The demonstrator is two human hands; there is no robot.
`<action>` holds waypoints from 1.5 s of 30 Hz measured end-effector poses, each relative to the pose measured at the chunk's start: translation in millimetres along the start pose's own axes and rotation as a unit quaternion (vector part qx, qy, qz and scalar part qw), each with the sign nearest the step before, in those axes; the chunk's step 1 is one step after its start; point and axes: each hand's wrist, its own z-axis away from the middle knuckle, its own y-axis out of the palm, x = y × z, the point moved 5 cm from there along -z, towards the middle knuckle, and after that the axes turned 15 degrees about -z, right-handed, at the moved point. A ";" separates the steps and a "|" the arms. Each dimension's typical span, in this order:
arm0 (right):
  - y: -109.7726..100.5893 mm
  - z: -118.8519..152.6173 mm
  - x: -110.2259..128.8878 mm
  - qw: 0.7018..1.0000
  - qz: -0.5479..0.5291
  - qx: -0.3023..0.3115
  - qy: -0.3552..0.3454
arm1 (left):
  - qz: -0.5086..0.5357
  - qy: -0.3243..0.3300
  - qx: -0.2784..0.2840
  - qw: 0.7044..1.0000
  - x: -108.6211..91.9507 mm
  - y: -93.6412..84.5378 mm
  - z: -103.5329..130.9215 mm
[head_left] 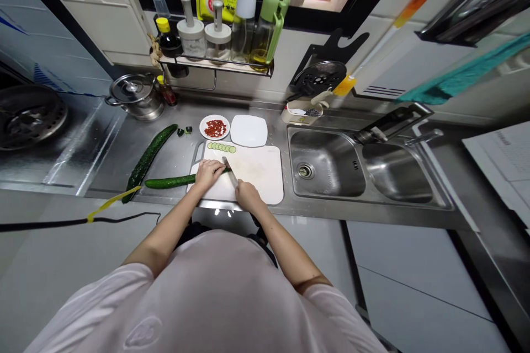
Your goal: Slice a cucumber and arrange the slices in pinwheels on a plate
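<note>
My left hand (208, 174) is closed over a long green cucumber (170, 181), pressing it on the white cutting board (265, 176). The cucumber's uncut end sticks out past the board's left edge. In my right hand (247, 197) is the handle of a kitchen knife (230, 172), its blade at the cucumber's cut end, close to my left fingers. A row of overlapping cucumber slices (221, 147) lies along the board's upper left edge. Behind the board stand an empty white square plate (249, 130) and a small plate of chopped red pieces (215, 128).
A second cucumber (152, 155) lies on the left of the steel counter, with small dark green end pieces (184, 131) nearby. A lidded pot (136, 96) stands behind it. To the right is a double sink (327, 162). A shelf of bottles and jars (217, 63) hangs above.
</note>
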 end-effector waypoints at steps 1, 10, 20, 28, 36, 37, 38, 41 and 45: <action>-0.2 -0.6 0.3 1.000 0.001 0.000 0.000 | 0.001 0.001 -0.002 1.000 -0.1 -0.1 -0.2; -4.5 -16.6 11.8 1.000 0.004 -0.003 0.001 | -0.004 -0.002 0.005 1.000 -0.3 1.1 -0.4; -4.9 -27.9 18.7 1.000 0.001 -0.013 0.000 | -0.003 -0.006 0.010 1.000 -0.6 0.1 0.1; 0.0 -8.8 5.9 1.000 0.008 0.007 0.016 | -0.002 -0.011 0.015 1.000 0.3 1.2 -0.2; -2.3 -22.7 14.1 1.000 0.009 0.000 0.003 | -0.002 -0.006 0.010 1.000 0.5 2.2 -0.3; -2.8 -24.7 15.5 1.000 0.009 0.000 0.003 | -0.002 -0.007 0.012 1.000 0.6 2.4 -0.3; -3.5 -26.6 17.3 1.000 0.008 -0.001 0.001 | -0.002 -0.009 0.014 1.000 0.6 2.4 -0.3; -5.8 -31.5 22.8 1.000 0.007 -0.008 -0.005 | 0.001 -0.007 0.011 1.000 -0.4 1.1 -0.1; -6.4 -30.1 23.9 1.000 0.009 -0.005 0.001 | 0.004 -0.008 0.010 1.000 -1.5 -0.4 0.1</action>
